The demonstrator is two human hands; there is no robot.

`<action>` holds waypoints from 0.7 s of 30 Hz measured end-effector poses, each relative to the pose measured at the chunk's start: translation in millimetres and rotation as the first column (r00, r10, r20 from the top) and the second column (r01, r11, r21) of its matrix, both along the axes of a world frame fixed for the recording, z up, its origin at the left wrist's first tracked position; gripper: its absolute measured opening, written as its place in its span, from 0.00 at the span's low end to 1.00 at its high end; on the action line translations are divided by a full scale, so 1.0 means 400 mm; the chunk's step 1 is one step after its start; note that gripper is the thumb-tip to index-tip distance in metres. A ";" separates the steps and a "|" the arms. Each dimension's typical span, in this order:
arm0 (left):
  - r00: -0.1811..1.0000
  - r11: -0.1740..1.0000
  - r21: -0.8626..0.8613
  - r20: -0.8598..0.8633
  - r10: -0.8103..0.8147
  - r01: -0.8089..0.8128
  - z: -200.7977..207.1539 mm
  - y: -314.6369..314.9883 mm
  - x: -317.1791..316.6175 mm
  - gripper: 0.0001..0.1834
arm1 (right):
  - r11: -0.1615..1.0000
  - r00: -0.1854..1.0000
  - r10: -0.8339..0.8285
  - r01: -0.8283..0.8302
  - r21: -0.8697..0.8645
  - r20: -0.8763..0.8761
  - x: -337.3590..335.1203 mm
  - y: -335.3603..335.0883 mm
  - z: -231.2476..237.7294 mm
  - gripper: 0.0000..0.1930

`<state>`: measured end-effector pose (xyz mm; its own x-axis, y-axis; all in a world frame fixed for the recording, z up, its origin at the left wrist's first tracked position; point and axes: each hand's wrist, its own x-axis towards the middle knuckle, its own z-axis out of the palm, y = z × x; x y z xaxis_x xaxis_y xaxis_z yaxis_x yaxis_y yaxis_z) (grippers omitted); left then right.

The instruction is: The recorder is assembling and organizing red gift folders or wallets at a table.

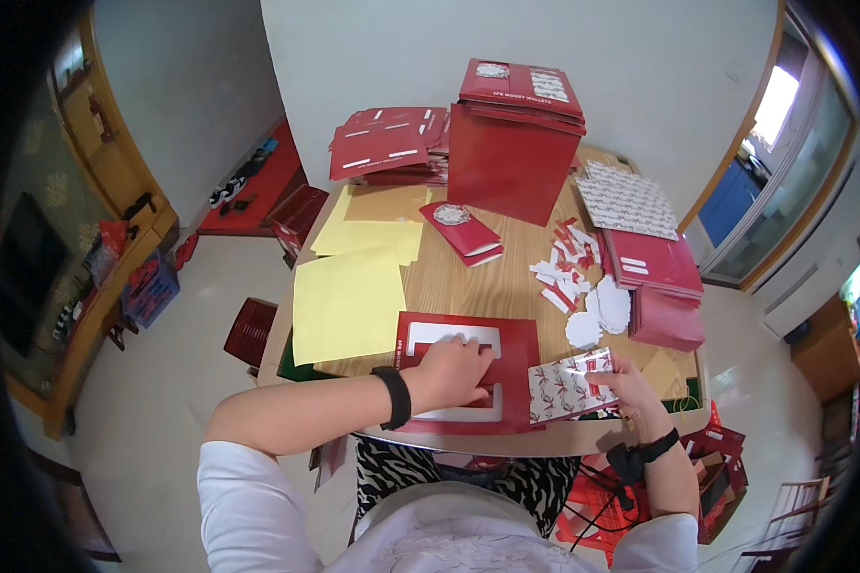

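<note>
A flat red card sleeve (521, 349) with two white-edged windows lies in front of me at the table's near edge. My left hand (452, 372) rests on its middle, fingers bent and apart. Part of the sleeve is hidden beneath that hand. Beside the sleeve's right edge, my right hand (629, 387) grips a white patterned money wallet (569, 385) with red and dark print, tilted up from the table. White scalloped paper pieces (609, 306) lie beyond the wallet. Farther back sits a folded red wallet (462, 233) with a white round ornament.
Yellow sheets (347, 306) cover the table's left side. Red cards (382, 143) are piled behind them, next to a tall red box (511, 162) topped with sleeves. Patterned wallets (628, 199) and red stacks (667, 315) line the right side, by paper scraps (566, 267).
</note>
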<state>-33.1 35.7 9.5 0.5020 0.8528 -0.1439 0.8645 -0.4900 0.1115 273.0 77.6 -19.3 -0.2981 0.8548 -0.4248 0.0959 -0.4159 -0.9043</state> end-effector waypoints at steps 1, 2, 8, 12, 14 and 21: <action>0.997 0.997 0.056 -0.055 -0.046 0.049 -0.001 -0.012 0.001 0.25 | 1.000 1.000 -0.001 0.001 0.008 0.020 0.000 -0.003 0.001 0.17; 0.990 0.989 0.108 -0.113 -0.088 0.100 -0.005 -0.023 0.002 0.25 | 1.000 1.000 -0.002 0.002 0.008 0.021 0.002 -0.003 0.002 0.17; 0.975 0.971 0.215 -0.216 -0.059 0.107 -0.072 -0.007 -0.007 0.20 | 1.000 1.000 0.019 -0.019 -0.025 -0.011 0.017 0.002 -0.003 0.16; 0.982 0.967 0.236 -0.184 -0.052 0.095 -0.065 -0.003 -0.003 0.19 | 0.998 0.998 0.017 -0.020 -0.054 -0.053 0.018 0.009 -0.004 0.16; 0.985 0.956 0.270 -0.159 -0.072 0.114 -0.071 -0.004 0.000 0.18 | 0.997 0.998 0.024 -0.028 -0.070 -0.055 0.011 0.010 -0.004 0.17; 0.992 0.963 0.249 -0.105 -0.076 0.101 -0.058 -0.014 0.001 0.19 | 0.995 0.993 0.069 -0.076 -0.070 -0.090 0.003 0.005 -0.010 0.16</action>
<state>-32.6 30.0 -13.7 0.5717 0.8202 0.0208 0.8171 -0.5669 -0.1051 274.2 79.6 -23.2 -0.3971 0.7971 -0.4548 0.0501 -0.4760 -0.8780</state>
